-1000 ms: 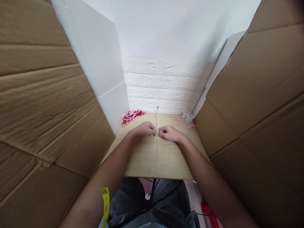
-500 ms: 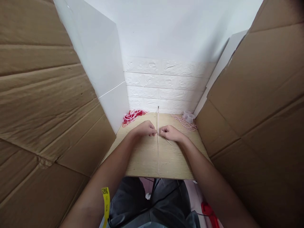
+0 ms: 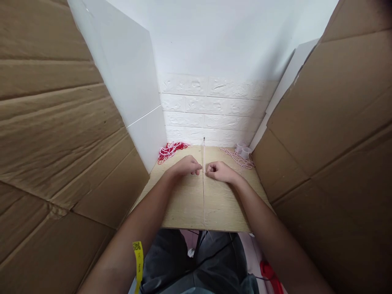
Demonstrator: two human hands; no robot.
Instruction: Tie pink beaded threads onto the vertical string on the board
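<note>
- Big brown cardboard panels rise on both sides here, one at left and one at right.
- Between them sits the pale wooden tabletop, pushed up to a white brick-patterned wall.
- And there's the cord: pale, pinkish-white, thin, drawn straight down the middle, slightly thicker-looking above the hands, fine loose ends past the front edge.
- Left hand: this grip is curled, fingertips just beside the cord's left; too small to tell whether they pinch a strand.
- Right hand: thumb and fingers bent close together just right of the cord, so it runs between both grips; again, I can't tell what's pinched.
- Red-and-white strands heap back left, pale pink strands back right.
- Smallest, a dark fixing at the cord's far end.
</note>
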